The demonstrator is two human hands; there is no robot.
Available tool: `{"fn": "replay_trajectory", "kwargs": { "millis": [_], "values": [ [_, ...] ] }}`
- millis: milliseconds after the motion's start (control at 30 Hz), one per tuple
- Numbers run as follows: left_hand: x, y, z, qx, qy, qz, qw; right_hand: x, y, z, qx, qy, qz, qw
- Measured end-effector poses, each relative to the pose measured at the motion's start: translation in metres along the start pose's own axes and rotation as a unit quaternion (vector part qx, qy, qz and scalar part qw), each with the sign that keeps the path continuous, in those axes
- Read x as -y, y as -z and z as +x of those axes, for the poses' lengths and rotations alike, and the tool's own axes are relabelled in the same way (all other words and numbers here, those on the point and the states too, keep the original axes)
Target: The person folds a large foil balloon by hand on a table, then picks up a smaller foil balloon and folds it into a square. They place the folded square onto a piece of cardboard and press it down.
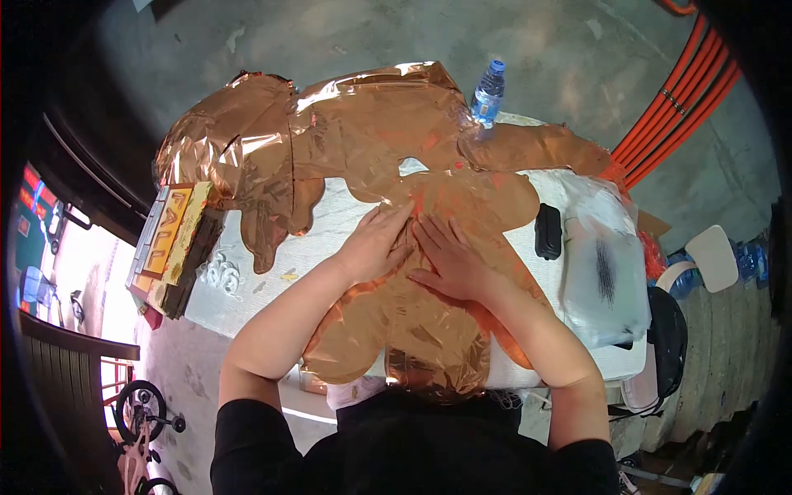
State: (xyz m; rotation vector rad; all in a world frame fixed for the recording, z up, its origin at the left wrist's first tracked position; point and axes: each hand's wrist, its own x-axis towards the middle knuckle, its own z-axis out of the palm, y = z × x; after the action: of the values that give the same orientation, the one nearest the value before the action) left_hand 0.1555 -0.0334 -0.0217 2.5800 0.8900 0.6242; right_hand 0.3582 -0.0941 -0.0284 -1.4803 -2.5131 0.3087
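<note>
A large, flat, shiny copper-coloured foil balloon [379,132] lies creased across the white-covered table [322,239]. Its lobes spread to the left and right, and its near end [437,342] reaches the edge by my body. My left hand [375,245] rests palm down on the middle of the foil, fingers stretched out. Close beside it, my right hand [452,260] also lies flat on the foil with its fingers a little apart. The fingertips of both hands nearly meet, and neither hand grips anything.
A water bottle [487,97] stands at the far edge. To the right lie a black case [548,232] and a clear plastic bag [606,276]. Boxes [173,247] and white string [221,272] sit left. Orange pipes [681,99] and a chair [711,257] are beyond.
</note>
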Motion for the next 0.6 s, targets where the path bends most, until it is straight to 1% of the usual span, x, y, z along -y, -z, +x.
{"fn": "replay_trajectory", "kwargs": {
  "millis": [67, 133, 200, 300, 367, 500, 567, 600],
  "values": [
    [0.0, 0.002, 0.002, 0.036, 0.019, -0.014, 0.999, 0.002, 0.001, 0.003, 0.002, 0.001, 0.003, 1.0],
    [-0.002, 0.005, 0.003, 0.043, 0.021, -0.018, 0.999, 0.004, -0.002, 0.007, 0.003, 0.0, 0.006, 1.0],
    [-0.005, 0.007, 0.003, 0.049, 0.024, -0.021, 0.998, 0.004, -0.008, 0.01, -0.025, 0.01, 0.014, 1.0],
    [-0.004, 0.006, 0.002, 0.041, 0.029, -0.022, 0.999, 0.008, -0.002, 0.012, -0.008, 0.0, 0.012, 1.0],
    [-0.001, 0.002, 0.001, 0.006, -0.006, -0.016, 1.0, 0.005, -0.006, 0.013, -0.015, 0.005, 0.008, 1.0],
    [-0.001, 0.003, 0.002, 0.019, 0.007, -0.026, 0.999, 0.004, -0.007, 0.012, -0.022, 0.01, 0.008, 1.0],
    [-0.001, 0.003, 0.001, -0.022, -0.024, -0.021, 0.999, 0.005, -0.006, 0.012, -0.027, 0.014, 0.001, 1.0],
    [0.001, 0.006, 0.002, -0.024, -0.023, -0.02, 0.999, 0.005, -0.006, 0.011, -0.03, 0.013, -0.007, 0.999]
  ]
}}
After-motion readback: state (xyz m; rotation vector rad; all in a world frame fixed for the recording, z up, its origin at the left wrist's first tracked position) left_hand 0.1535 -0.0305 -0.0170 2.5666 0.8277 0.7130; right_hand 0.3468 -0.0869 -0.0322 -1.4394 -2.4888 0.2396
